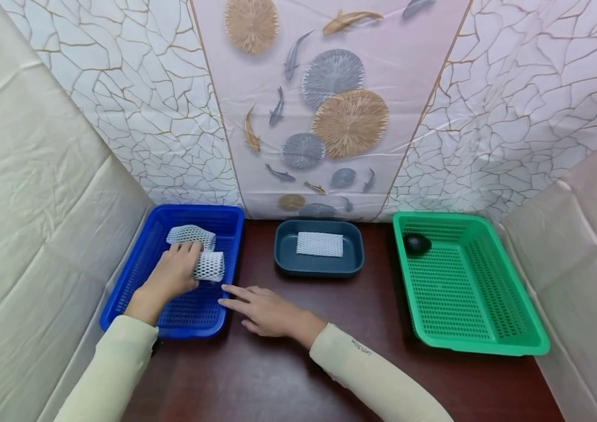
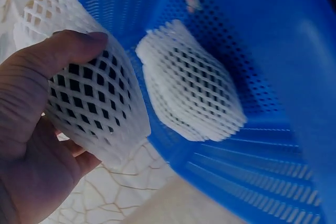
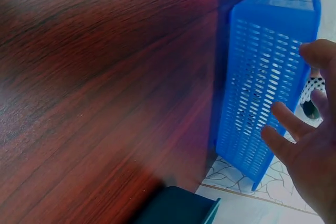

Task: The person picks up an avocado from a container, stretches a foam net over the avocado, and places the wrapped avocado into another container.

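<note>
In the head view my left hand (image 1: 173, 271) reaches into the blue basket (image 1: 197, 332) and grips a white foam net sleeve (image 1: 211, 266). The left wrist view shows a dark rounded thing inside that held sleeve (image 2: 92, 98), with my thumb across the net. A second foam-netted dark thing (image 2: 191, 85) lies in the basket just beyond. My right hand (image 1: 266, 312) hovers beside the basket's right rim, fingers spread and nothing in them. Whether its fingertips touch the rim, I cannot tell.
A dark teal tray (image 1: 319, 271) at the back middle holds a flat white foam net (image 1: 320, 244). On the right stands a green basket (image 1: 480, 346) with a dark, avocado-like fruit (image 1: 416, 244) in its back left corner. Draped walls close in the brown table (image 1: 298, 375).
</note>
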### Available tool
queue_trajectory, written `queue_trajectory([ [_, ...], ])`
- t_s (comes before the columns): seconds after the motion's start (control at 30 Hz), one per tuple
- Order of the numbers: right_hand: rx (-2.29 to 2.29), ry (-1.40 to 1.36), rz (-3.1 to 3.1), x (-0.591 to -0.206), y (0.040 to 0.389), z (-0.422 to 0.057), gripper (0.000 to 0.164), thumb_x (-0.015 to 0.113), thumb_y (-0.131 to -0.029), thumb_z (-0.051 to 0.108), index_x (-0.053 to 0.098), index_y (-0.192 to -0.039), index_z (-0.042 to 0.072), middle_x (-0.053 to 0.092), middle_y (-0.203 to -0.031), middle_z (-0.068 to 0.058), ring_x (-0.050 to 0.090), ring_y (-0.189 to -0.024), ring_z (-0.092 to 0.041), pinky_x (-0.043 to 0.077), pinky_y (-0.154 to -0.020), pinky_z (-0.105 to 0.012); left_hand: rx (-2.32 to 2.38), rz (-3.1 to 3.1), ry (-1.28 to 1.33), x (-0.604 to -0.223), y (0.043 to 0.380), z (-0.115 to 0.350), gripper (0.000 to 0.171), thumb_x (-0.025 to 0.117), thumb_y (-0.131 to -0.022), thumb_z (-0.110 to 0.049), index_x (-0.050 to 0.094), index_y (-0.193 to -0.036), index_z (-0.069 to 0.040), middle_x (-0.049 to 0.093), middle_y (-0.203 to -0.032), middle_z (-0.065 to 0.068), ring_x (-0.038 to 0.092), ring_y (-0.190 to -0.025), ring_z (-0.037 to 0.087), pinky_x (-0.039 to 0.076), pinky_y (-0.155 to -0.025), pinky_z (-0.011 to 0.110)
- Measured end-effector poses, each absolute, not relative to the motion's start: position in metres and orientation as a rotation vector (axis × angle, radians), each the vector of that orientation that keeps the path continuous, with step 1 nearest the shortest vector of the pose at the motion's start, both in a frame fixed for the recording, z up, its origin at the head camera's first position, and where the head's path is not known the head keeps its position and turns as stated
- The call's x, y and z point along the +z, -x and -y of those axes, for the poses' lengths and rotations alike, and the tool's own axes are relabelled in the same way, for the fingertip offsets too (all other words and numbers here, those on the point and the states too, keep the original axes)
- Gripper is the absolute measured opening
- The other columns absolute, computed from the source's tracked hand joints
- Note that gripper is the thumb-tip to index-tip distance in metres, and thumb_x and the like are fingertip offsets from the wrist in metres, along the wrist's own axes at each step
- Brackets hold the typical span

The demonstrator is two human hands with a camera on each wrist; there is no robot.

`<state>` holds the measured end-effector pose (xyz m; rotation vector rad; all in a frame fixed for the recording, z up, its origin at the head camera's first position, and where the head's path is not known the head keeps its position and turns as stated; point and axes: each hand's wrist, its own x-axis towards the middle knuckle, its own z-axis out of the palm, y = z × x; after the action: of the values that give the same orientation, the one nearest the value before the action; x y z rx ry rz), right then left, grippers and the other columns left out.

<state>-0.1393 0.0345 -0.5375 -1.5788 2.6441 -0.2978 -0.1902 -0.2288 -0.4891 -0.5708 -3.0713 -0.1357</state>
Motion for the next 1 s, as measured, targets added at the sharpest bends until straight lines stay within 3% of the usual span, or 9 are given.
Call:
queue_trajectory([
  [0.37,-0.287,1.528,-2.587,-0.543,0.142,-0.036,0.074,0.063,-0.103,0.025,0.023,-0.165,0.03,0.009,-0.175,0.003,0.052,-0.139,-0.022,0.051,-0.105,-0.042,-0.109,3.243,0.491,-0.517,0.191,0.242,0.06,0.08,-0.079,0.002,0.049,-0.13,0.001,0.049,-0.125,0.032,0.053,-0.115,0.051,0.047,-0.092,0.067],
  [0.7,-0.272,1.511,-2.539,-0.544,0.143,-0.032,0.078,0.063,-0.102,0.026,0.018,-0.166,0.03,0.004,-0.175,0.002,0.056,-0.135,-0.021,0.052,-0.104,-0.04,0.066,3.31,0.489,-0.529,0.196,0.252,0.071,0.083,-0.08,-0.001,0.048,-0.141,0.003,0.043,-0.143,0.041,0.043,-0.132,0.061,0.043,-0.102,0.07],
  [1.0,-0.301,1.468,-2.497,-0.544,0.143,-0.029,0.08,0.063,-0.103,0.026,0.015,-0.167,0.03,-0.002,-0.176,0.003,0.053,-0.138,-0.021,0.051,-0.106,-0.041,0.077,3.295,0.458,-0.527,0.196,0.258,0.058,0.077,-0.079,0.009,0.054,-0.132,-0.001,0.044,-0.134,0.042,0.047,-0.123,0.063,0.052,-0.088,0.068],
])
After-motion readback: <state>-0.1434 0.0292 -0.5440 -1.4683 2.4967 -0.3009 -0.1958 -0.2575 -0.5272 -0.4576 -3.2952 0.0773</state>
